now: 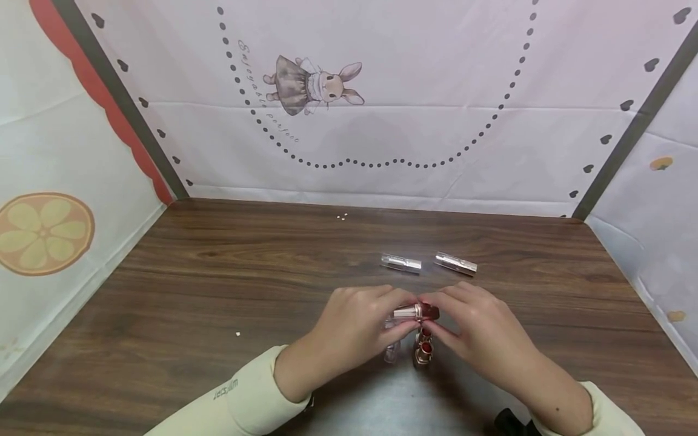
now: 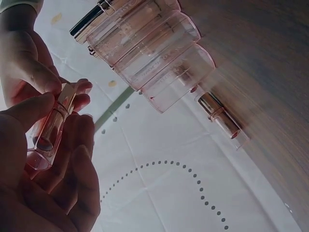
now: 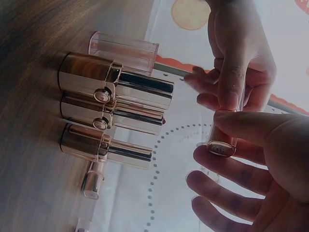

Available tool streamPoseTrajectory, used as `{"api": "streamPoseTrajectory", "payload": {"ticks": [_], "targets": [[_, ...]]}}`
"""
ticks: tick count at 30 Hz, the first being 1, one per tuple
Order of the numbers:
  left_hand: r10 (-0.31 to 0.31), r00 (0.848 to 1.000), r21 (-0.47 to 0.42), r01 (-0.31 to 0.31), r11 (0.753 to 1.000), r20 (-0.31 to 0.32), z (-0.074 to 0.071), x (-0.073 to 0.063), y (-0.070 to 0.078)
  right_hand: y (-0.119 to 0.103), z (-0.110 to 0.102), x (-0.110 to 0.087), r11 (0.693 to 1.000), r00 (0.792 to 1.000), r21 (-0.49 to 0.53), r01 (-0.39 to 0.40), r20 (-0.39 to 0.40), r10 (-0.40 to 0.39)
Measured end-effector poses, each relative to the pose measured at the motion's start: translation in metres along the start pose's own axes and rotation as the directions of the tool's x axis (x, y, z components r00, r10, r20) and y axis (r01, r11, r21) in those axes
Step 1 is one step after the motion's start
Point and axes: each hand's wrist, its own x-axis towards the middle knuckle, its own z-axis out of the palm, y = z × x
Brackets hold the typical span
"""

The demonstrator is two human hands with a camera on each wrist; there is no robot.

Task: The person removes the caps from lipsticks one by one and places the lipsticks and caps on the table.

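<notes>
Both hands meet over the near part of the table around one lipstick (image 1: 406, 311) in a clear cap. My left hand (image 1: 354, 318) grips the clear-cap end (image 2: 39, 158) between thumb and fingers. My right hand (image 1: 482, 327) pinches the shiny base (image 3: 222, 146) with thumb and index finger, its other fingers spread. Under the hands, three uncapped gold lipsticks (image 3: 140, 86) stand upright in a row, partly hidden in the head view. Beside them stand several clear pinkish caps (image 2: 181, 77), open end down.
Two capped lipsticks, one on the left (image 1: 400, 263) and one on the right (image 1: 455, 264), lie on the wooden table (image 1: 245, 260) beyond the hands. Small white bits (image 1: 342, 216) dot the tabletop. A black object (image 1: 511, 422) shows by the right sleeve. Printed cloth walls (image 1: 414, 72) enclose the table.
</notes>
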Motion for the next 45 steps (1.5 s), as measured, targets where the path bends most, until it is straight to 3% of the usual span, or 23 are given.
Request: {"api": "streamPoseTrajectory", "payload": {"ticks": [17, 27, 45], "targets": [[-0.023, 0.997, 0.016, 0.022, 1.000, 0.078, -0.0022, -0.0004, 0.0021, -0.0009, -0.0005, 0.0001, 1.000, 0.999, -0.017, -0.001, 0.036, 0.002], [0.039, 0.989, -0.060, -0.031, 0.998, 0.144, -0.0031, -0.0005, -0.0033, -0.0004, -0.0008, -0.0009, 0.999, 0.999, -0.033, 0.014, 0.047, -0.012], [0.068, 0.984, -0.038, -0.063, 0.997, 0.163, -0.0036, -0.0007, -0.0047, -0.0004, -0.0017, -0.0010, 1.000, 0.997, -0.023, 0.014, 0.083, -0.012]]}}
